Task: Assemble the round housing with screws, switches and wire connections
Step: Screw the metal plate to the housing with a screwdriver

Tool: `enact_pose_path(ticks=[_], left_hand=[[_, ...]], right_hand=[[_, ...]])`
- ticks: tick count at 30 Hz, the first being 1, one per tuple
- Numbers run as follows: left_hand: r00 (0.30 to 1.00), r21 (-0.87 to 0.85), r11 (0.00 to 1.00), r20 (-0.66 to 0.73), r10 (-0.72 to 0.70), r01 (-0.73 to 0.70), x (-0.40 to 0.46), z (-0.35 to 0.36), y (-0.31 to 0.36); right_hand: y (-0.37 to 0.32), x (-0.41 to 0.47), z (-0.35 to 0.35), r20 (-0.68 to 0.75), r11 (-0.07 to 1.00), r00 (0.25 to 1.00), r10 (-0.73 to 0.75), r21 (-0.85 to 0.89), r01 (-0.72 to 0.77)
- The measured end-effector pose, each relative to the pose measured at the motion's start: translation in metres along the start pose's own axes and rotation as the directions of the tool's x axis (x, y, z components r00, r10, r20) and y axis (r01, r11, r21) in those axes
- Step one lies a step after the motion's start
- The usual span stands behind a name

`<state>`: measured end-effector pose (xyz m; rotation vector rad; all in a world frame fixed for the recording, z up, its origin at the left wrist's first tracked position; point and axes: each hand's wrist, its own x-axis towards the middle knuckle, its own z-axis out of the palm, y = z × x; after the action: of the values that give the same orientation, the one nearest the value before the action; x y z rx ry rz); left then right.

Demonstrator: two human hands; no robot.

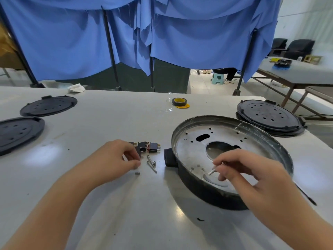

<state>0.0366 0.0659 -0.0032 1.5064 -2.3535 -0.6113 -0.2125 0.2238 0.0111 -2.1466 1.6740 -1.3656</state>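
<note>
Pinching a small white pin [212,171] in your right hand [252,170] over the round housing [225,134], your left hand [119,156] pinches a tiny nut [138,163]; next, drop the pin into a hole.

Switches [146,147] left of housing [232,154]; screws [151,164] before switches; tape roll [179,102] behind.

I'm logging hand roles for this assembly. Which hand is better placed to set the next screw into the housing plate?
Probably the right hand: it hovers over the round housing pinching a small pin-like part. The left hand is at the loose screws beside the switches.
</note>
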Motion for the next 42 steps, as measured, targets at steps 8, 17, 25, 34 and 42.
enact_pose_path(ticks=[8, 17, 25, 34, 42], left_hand=[[0.995, 0.15, 0.988, 0.1, 0.022, -0.037, 0.003, 0.01, -0.001], [0.992, 0.154, 0.983, 0.097, 0.085, -0.099, 0.001, 0.011, 0.002], [0.987, -0.06, 0.987, 0.048, 0.15, -0.147, -0.002, 0.013, 0.012], [0.954, -0.364, 0.923, 0.215, 0.21, -0.121, -0.011, 0.02, 0.034], [0.957, -0.559, 0.827, 0.202, 0.208, -0.061, -0.011, 0.02, 0.039]], right_hand=[[0.009, 0.003, -0.011, 0.129, 0.984, 0.977, 0.168, -0.08, -0.158], [0.013, 0.001, -0.012, 0.27, 0.965, 0.938, 0.216, -0.203, -0.164], [0.004, 0.001, -0.017, 0.413, 0.956, 0.9, 0.142, -0.294, -0.016], [0.0, -0.002, -0.007, 0.309, 0.902, 0.951, -0.023, -0.404, 0.153], [-0.002, 0.012, -0.013, 0.122, 0.927, 0.99, -0.07, -0.359, 0.11]])
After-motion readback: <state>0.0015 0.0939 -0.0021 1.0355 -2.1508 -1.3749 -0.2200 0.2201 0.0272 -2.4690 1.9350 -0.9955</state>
